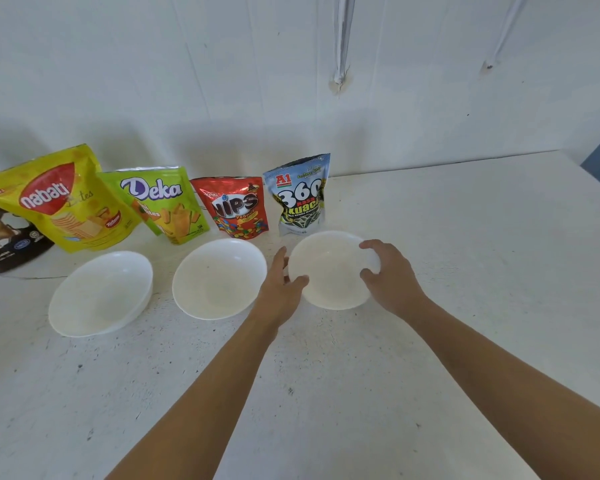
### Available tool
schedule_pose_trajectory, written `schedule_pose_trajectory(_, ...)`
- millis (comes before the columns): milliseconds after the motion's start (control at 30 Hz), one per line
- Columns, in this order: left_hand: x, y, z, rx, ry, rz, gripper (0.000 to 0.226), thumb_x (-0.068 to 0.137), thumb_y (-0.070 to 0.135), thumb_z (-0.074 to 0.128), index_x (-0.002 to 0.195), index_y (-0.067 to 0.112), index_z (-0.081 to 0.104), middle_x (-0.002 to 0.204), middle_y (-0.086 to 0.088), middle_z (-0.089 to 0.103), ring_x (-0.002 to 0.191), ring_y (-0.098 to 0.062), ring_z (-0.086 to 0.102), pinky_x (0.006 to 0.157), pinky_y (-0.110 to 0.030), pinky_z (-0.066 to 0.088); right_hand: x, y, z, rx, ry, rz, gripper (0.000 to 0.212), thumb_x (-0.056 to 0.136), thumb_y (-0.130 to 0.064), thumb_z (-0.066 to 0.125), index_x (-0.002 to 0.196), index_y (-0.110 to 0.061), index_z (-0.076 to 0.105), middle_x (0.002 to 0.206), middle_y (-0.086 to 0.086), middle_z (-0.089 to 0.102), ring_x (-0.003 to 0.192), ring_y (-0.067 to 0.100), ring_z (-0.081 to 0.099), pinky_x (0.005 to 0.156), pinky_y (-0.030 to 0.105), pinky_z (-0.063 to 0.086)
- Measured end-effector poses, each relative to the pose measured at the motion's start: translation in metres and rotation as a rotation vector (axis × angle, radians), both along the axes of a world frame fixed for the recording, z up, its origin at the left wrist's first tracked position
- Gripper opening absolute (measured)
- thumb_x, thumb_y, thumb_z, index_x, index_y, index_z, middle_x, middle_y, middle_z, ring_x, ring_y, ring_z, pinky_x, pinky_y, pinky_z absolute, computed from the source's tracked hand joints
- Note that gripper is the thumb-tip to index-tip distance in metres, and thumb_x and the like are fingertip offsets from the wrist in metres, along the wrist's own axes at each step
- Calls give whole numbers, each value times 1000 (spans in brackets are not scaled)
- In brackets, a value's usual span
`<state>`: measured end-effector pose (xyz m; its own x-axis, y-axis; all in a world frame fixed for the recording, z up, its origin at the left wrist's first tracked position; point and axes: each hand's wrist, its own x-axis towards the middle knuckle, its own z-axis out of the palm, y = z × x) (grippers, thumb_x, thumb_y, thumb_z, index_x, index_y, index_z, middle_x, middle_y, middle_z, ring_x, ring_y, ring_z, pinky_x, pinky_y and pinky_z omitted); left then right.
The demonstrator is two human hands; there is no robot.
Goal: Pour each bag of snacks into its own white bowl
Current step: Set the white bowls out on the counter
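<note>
While the left hand (281, 289) and the right hand (388, 275) stand apart, each clasps one side of the right bowl (329, 270): the left thumb lies over the near-left rim, and the right fingers curl over the right rim. Whether this bowl rests on the white surface (326, 393) or is raised just off it cannot be told. Its inside shows no snacks.

The middle bowl (219, 278) sits just beside the left hand, which lies between the two bowls. The left bowl (99, 294) sits further left, apart from the middle one, and a second rim shows under its right edge. Neither bowl shows any snacks.

Behind the bowls, four bags stand in a row near the wall (222, 64): the yellow Nabati bag (56, 202), the green Deka bag (160, 202), the red Nips bag (238, 207) and the blue 360 Kuaci bag (300, 197). The far rim of the right bowl hides the foot of the 360 Kuaci bag. The Nabati bag leans and overlaps the Deka bag's left edge, and it also covers part of a dark bag (4, 237) cut off at the left border. A pale pipe (343, 36) runs down the wall.
</note>
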<state>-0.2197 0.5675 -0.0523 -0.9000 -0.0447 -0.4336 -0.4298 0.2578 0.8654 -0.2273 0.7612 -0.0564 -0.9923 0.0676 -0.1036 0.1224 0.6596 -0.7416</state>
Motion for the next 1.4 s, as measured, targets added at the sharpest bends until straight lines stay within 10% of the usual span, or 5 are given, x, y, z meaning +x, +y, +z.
schedule_pose_trajectory(267, 10, -43, 56, -61, 54, -97, 52, 98, 42, 63, 146, 43, 44, 160, 3, 38, 144, -24, 40, 116, -49, 40, -3, -37, 64, -149, 246, 67, 16, 95, -16, 61, 109, -23, 65, 107, -5, 68, 98, 7, 62, 77, 14, 42)
schedule_pose_trajectory(667, 78, -236, 160, -170, 643, 420, 20, 103, 26, 57, 84, 23, 63, 52, 9, 47, 61, -20, 40, 68, -35, 33, 10, -225, 153, -477, 332, 429, 9, 92, -11, 65, 91, -19, 69, 80, 15, 67, 61, 21, 59, 59, 34, 47)
schedule_pose_trajectory(1033, 178, -448, 146, -458, 599, 657, 9, 100, 26, 61, 91, 24, 64, 64, -4, 57, 57, -9, 47, 58, -29, 38, 62, -452, 131, -530, 298, 737, 6, 91, -11, 68, 92, -17, 70, 75, -8, 62, 63, 5, 52, 58, 16, 41)
schedule_pose_trajectory(1233, 214, -535, 81, -658, 312, 628, 18, 92, 32, 70, 103, 44, 65, 122, 0, 52, 124, -17, 46, 103, -41, 43, 81, -540, 89, -332, 204, 807, 10, 91, -27, 68, 98, -34, 68, 109, -5, 58, 104, 11, 52, 86, 25, 43)
schedule_pose_trajectory(1400, 218, -556, 49, -474, 118, 571, 29, 93, 31, 69, 121, 36, 61, 131, 1, 39, 116, -19, 51, 99, -37, 45, 86, -577, 54, -155, -18, 766, 28, 92, -42, 64, 118, -34, 64, 128, 3, 52, 126, 20, 47, 98, 32, 39)
